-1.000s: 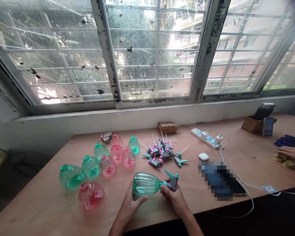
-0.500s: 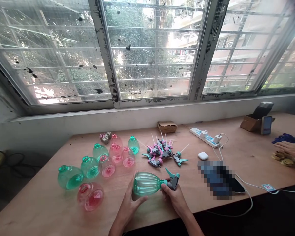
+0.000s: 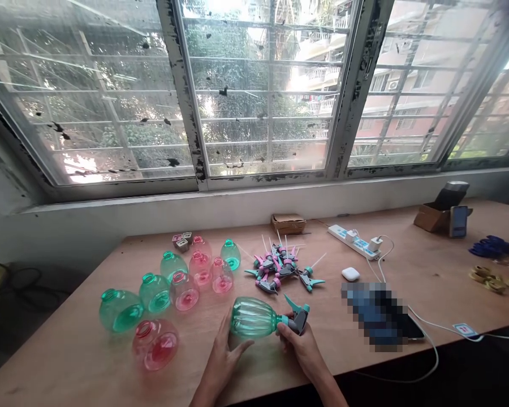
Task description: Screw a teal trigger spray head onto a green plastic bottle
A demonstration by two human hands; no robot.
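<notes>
A ribbed, translucent green plastic spray bottle [image 3: 254, 317] lies on its side near the front edge of the wooden table [image 3: 407, 265], with the left hand [image 3: 221, 355] cupping its round base, fingers spread against it, and the right hand [image 3: 302, 347] closed with its fingers around the grey-and-teal trigger sprayer head [image 3: 296, 317] at the neck. To the left stand and lie open green and pink plastic bottles [image 3: 169, 288], and just behind the held bottle is a heap of pink and teal trigger sprayers [image 3: 280, 265] with white dip tubes.
</notes>
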